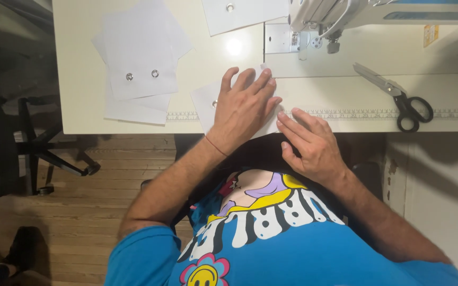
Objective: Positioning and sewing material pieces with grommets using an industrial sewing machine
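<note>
White table (80, 63): both hands, left (245, 106) and right (311, 145), spread flat upon white fabric piece (203, 101).

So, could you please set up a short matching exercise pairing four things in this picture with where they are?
Things:
1. scissors
2. left hand
3. right hand
4. sewing machine

Places:
A. top right of the table
B. flat on a white fabric piece
C. at the table's near edge
D. right side, by the ruler strip

Pairs: 1-D, 2-B, 3-C, 4-A

Yellow-orange label (430, 35) — sewing machine side
</note>
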